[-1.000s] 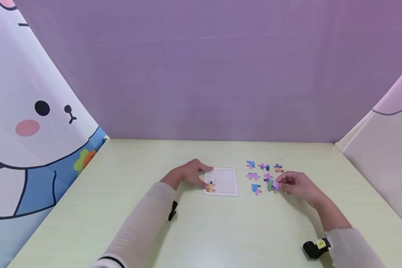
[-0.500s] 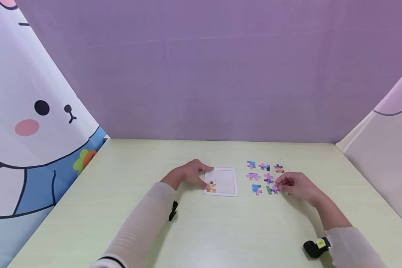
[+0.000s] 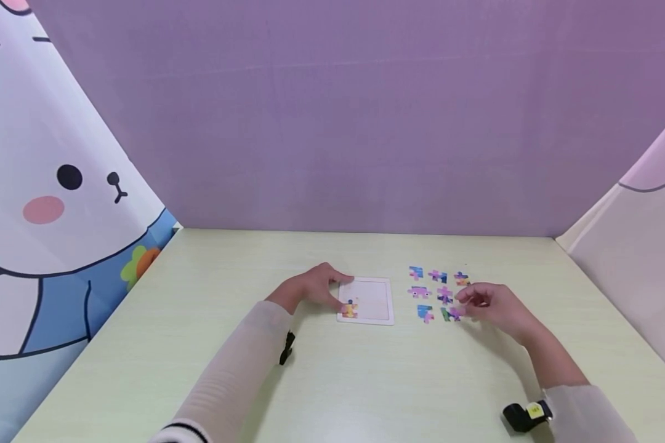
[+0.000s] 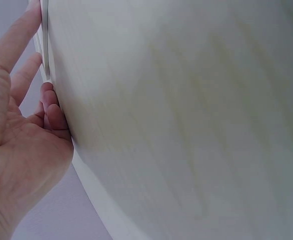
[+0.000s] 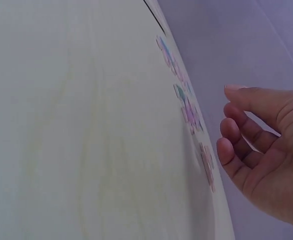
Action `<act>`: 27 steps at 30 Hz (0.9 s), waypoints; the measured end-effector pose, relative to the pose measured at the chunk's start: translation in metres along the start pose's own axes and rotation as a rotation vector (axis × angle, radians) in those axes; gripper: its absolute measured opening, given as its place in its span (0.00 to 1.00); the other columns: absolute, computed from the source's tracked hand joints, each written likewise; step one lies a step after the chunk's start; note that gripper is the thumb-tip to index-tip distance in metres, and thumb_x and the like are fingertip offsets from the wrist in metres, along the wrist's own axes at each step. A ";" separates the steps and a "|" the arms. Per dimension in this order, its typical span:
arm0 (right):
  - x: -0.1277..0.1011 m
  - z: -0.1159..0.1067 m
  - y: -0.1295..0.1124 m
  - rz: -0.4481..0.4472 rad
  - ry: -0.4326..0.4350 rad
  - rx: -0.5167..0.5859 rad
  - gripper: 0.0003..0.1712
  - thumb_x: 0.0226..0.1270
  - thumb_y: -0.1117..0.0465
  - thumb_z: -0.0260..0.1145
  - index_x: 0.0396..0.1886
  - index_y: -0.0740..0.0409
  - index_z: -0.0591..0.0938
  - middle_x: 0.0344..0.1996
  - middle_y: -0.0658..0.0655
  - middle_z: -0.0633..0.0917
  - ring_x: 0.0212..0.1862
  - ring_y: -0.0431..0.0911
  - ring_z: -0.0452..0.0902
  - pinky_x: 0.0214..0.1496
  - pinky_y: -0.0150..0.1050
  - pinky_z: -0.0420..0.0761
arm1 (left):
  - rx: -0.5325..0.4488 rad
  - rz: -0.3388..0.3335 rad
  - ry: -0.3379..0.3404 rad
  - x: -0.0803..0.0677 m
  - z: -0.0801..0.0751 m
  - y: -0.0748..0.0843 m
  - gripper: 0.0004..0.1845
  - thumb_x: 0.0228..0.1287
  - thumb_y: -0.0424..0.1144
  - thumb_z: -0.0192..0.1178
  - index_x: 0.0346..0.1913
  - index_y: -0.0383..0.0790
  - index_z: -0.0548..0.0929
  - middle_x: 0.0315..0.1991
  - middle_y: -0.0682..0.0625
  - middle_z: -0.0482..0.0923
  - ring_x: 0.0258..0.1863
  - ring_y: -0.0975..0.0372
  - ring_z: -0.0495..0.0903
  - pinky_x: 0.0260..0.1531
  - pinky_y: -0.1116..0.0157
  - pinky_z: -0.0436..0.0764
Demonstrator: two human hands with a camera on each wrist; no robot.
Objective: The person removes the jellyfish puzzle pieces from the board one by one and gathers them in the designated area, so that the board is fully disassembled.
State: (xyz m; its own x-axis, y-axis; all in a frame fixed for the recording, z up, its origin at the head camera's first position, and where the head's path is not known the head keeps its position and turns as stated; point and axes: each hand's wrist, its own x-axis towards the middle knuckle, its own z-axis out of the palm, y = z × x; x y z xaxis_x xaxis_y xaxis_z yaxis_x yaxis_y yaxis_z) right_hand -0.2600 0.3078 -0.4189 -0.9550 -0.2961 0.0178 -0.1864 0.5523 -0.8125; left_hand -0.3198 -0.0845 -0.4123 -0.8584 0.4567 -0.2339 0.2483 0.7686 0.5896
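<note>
A white square puzzle tray (image 3: 374,300) lies on the table with one yellow puzzle piece (image 3: 350,309) in its near left corner. At the tray's left side, my left hand (image 3: 317,288) rests its straight, spread thumb and forefinger on the edge. To the right of the tray, several loose puzzle pieces (image 3: 419,292) lie in rough rows. My right hand (image 3: 493,307) hovers just right of a green and purple puzzle piece (image 3: 451,314), fingers loosely bent. The right wrist view shows nothing between that hand's fingertips (image 5: 229,129).
The pale wooden table (image 3: 366,381) meets a purple backdrop (image 3: 343,135) at its far edge. A cartoon-printed cloth (image 3: 61,258) stands along the left, and a pale cloth (image 3: 643,264) along the right. A black camera (image 3: 523,416) sits on the right wrist.
My right hand has let go of the green and purple puzzle piece and drawn slightly away. That piece now lies flat in the front row. The left hand and tray have stayed put.
</note>
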 end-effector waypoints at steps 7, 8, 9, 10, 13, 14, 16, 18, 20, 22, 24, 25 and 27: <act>-0.001 0.002 -0.009 -0.026 0.031 0.042 0.16 0.63 0.64 0.70 0.49 0.67 0.82 0.44 0.63 0.82 0.42 0.49 0.76 0.40 0.35 0.81 | 0.003 0.000 -0.001 0.003 0.000 -0.002 0.41 0.48 0.44 0.78 0.67 0.53 0.73 0.48 0.52 0.66 0.46 0.60 0.62 0.48 0.64 0.68; -0.001 0.003 -0.010 -0.032 0.037 0.049 0.16 0.63 0.64 0.70 0.49 0.67 0.82 0.45 0.64 0.81 0.42 0.48 0.76 0.41 0.34 0.81 | 0.004 0.002 0.000 0.003 0.000 -0.002 0.41 0.48 0.44 0.78 0.67 0.52 0.73 0.48 0.52 0.66 0.46 0.60 0.62 0.49 0.64 0.68; -0.001 0.004 -0.011 -0.039 0.044 0.055 0.17 0.63 0.63 0.70 0.49 0.66 0.82 0.46 0.64 0.81 0.43 0.48 0.76 0.41 0.34 0.81 | 0.004 0.005 0.001 0.004 0.000 -0.002 0.40 0.48 0.44 0.78 0.67 0.52 0.74 0.48 0.52 0.67 0.46 0.60 0.63 0.49 0.64 0.68; -0.001 0.005 -0.013 -0.045 0.048 0.066 0.18 0.63 0.62 0.71 0.50 0.66 0.82 0.47 0.64 0.81 0.43 0.47 0.76 0.41 0.34 0.81 | 0.004 0.007 0.002 0.004 0.000 -0.002 0.40 0.47 0.44 0.78 0.67 0.52 0.74 0.48 0.52 0.67 0.46 0.60 0.63 0.50 0.64 0.68; -0.001 0.009 -0.017 -0.071 0.058 0.089 0.18 0.63 0.61 0.71 0.50 0.66 0.83 0.49 0.64 0.80 0.44 0.47 0.75 0.41 0.33 0.81 | 0.002 0.005 0.002 0.006 0.000 -0.003 0.41 0.47 0.44 0.78 0.67 0.52 0.74 0.50 0.51 0.67 0.47 0.60 0.63 0.52 0.63 0.68; 0.000 0.010 -0.018 -0.076 0.057 0.096 0.19 0.63 0.61 0.71 0.50 0.66 0.83 0.50 0.64 0.79 0.44 0.47 0.75 0.41 0.33 0.81 | 0.003 0.001 0.001 0.006 0.000 -0.003 0.41 0.48 0.44 0.78 0.67 0.52 0.73 0.51 0.51 0.67 0.47 0.60 0.63 0.52 0.63 0.69; 0.000 0.012 -0.021 -0.086 0.054 0.111 0.18 0.63 0.61 0.71 0.50 0.66 0.83 0.50 0.65 0.79 0.44 0.48 0.75 0.41 0.34 0.81 | 0.003 -0.012 0.001 0.007 0.000 -0.003 0.41 0.48 0.45 0.78 0.67 0.54 0.73 0.52 0.51 0.66 0.48 0.60 0.64 0.54 0.62 0.69; 0.001 0.013 -0.023 -0.094 0.047 0.119 0.19 0.63 0.60 0.71 0.50 0.66 0.83 0.49 0.66 0.80 0.44 0.49 0.76 0.41 0.34 0.82 | 0.004 -0.021 0.000 0.007 0.001 -0.003 0.41 0.48 0.45 0.78 0.68 0.54 0.73 0.53 0.51 0.66 0.49 0.60 0.64 0.55 0.62 0.69; 0.003 0.015 -0.024 -0.101 0.040 0.126 0.19 0.64 0.59 0.71 0.50 0.66 0.82 0.47 0.66 0.80 0.45 0.48 0.76 0.41 0.34 0.82 | 0.003 -0.021 0.001 0.007 0.000 -0.003 0.41 0.48 0.45 0.78 0.68 0.54 0.73 0.53 0.51 0.66 0.49 0.60 0.64 0.55 0.61 0.69; 0.005 0.017 -0.026 -0.115 0.033 0.133 0.19 0.63 0.59 0.71 0.50 0.67 0.82 0.47 0.67 0.80 0.45 0.48 0.77 0.41 0.34 0.82 | 0.002 -0.019 0.002 0.007 0.000 -0.002 0.41 0.48 0.45 0.78 0.68 0.53 0.73 0.54 0.51 0.66 0.49 0.60 0.64 0.55 0.61 0.69; 0.008 0.020 -0.027 -0.135 0.025 0.139 0.19 0.63 0.60 0.71 0.50 0.67 0.82 0.47 0.68 0.80 0.45 0.48 0.77 0.41 0.34 0.82 | 0.003 -0.016 0.005 0.007 0.000 -0.002 0.41 0.48 0.45 0.78 0.68 0.53 0.73 0.54 0.51 0.67 0.49 0.60 0.64 0.55 0.61 0.69; 0.010 0.021 -0.028 -0.145 0.021 0.143 0.19 0.63 0.61 0.71 0.50 0.67 0.82 0.47 0.68 0.80 0.45 0.48 0.77 0.42 0.34 0.82 | 0.004 -0.014 0.006 0.007 0.000 -0.002 0.41 0.48 0.45 0.78 0.68 0.53 0.73 0.53 0.51 0.67 0.49 0.60 0.64 0.55 0.62 0.69; 0.012 0.024 -0.031 -0.163 0.016 0.148 0.19 0.62 0.61 0.72 0.50 0.67 0.82 0.47 0.69 0.80 0.44 0.48 0.77 0.41 0.34 0.81 | 0.007 -0.017 0.007 0.008 -0.001 -0.002 0.41 0.48 0.45 0.78 0.68 0.53 0.73 0.53 0.51 0.66 0.49 0.61 0.64 0.55 0.62 0.69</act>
State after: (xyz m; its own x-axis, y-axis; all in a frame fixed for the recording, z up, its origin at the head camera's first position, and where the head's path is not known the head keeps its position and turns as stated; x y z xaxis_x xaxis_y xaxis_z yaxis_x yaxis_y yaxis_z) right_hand -0.2606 0.2683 -0.4081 -0.9185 -0.3595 0.1645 -0.3042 0.3770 -0.8748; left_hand -0.3273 -0.0826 -0.4143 -0.8656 0.4403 -0.2386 0.2365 0.7794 0.5802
